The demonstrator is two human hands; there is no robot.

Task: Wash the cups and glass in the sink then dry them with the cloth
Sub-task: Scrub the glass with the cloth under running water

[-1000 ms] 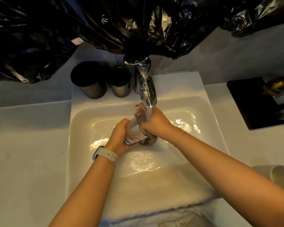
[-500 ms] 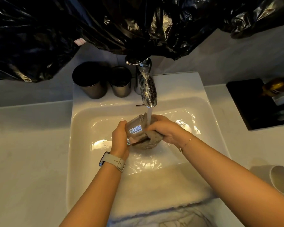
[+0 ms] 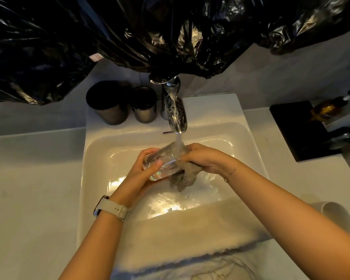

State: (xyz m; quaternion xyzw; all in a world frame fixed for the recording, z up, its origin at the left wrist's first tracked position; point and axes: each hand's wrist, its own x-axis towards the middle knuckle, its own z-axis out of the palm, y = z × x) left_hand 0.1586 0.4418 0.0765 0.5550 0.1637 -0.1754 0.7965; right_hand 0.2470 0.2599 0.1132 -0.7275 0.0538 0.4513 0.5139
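Observation:
Over the white sink (image 3: 97,158), my left hand (image 3: 141,174) grips a clear glass (image 3: 164,162) lying on its side under the running tap (image 3: 176,116). My right hand (image 3: 206,158) grips a wet grey cloth (image 3: 184,178) against the glass's far end; part of the cloth hangs below it. Water falls from the spout onto the glass and cloth. Two dark metal cups, a larger one (image 3: 107,104) and a smaller one (image 3: 144,105), stand on the sink's back ledge left of the tap. A white cup (image 3: 335,215) lies on the counter at the right, partly behind my right forearm.
Black plastic sheeting (image 3: 150,33) hangs over the wall above the tap. A black tray (image 3: 299,132) with an amber bottle (image 3: 325,109) sits at the back right of the counter. A pale towel (image 3: 190,239) drapes over the sink's front edge.
Both hands have dropped slightly below the spout. The glass has turned further onto its side, and the cloth has moved from the glass's side to its far end and hangs lower.

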